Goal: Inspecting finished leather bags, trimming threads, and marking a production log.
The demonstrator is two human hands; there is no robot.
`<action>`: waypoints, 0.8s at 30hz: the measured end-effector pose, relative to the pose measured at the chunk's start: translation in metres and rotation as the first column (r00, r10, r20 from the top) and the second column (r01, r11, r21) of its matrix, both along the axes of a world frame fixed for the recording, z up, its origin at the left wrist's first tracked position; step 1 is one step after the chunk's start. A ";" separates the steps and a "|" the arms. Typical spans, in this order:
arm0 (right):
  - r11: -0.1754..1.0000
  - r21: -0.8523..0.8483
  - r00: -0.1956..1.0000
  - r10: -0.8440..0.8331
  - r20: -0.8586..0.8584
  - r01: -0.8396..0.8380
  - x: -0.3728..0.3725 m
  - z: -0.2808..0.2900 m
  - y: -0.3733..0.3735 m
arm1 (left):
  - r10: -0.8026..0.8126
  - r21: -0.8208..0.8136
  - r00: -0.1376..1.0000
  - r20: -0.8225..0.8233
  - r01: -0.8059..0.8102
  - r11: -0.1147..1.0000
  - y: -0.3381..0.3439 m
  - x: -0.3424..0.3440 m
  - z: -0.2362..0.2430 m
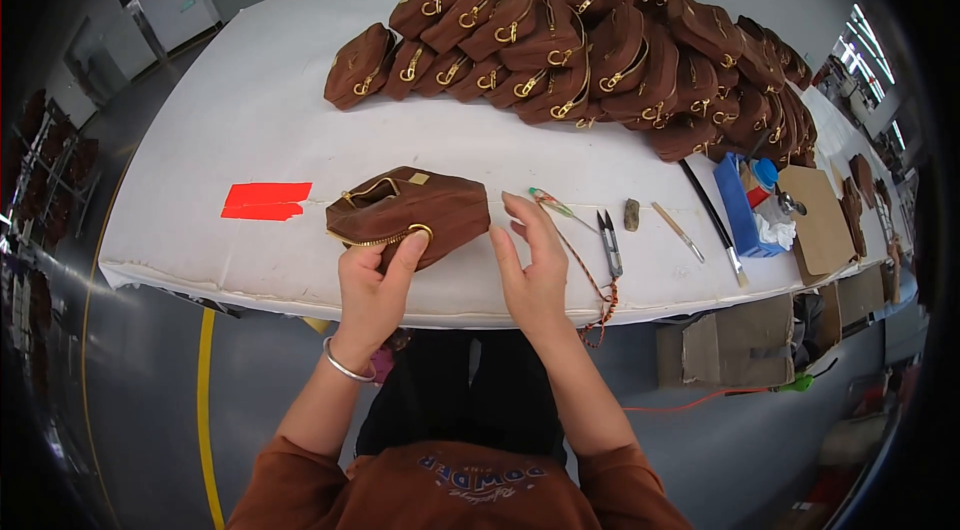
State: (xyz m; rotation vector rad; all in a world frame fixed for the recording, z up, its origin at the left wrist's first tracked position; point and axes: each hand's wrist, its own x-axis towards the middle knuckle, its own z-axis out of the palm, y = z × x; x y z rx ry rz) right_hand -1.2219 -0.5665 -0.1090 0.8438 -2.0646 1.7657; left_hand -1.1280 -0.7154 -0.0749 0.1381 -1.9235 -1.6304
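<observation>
A brown zippered pouch (448,213) is held above the white tabletop, its gold zipper partly undone at the left end. My left hand (375,285) grips its near side, thumb on top by a gold ring, the other fingers mostly hidden beneath. At the pouch's right end, my right hand (532,265) is open, thumb and fingers apart, with nothing in it. Just right of that hand lie a thin green-and-red tool (548,200) and black thread snips (609,242) with an orange-and-black cord.
Many similar brown pouches (560,40) are piled across the back. Further right lie a dark small block (631,215), a thin stick-like tool (678,233), a long brush (712,220) and a blue box (745,210) of supplies. A cardboard box (735,342) stands below the table's edge.
</observation>
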 end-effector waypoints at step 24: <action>0.998 -0.007 0.965 -0.053 0.258 0.057 -0.001 0.030 0.068 | 0.024 0.146 0.996 0.089 -0.037 0.989 0.008 -0.006 0.005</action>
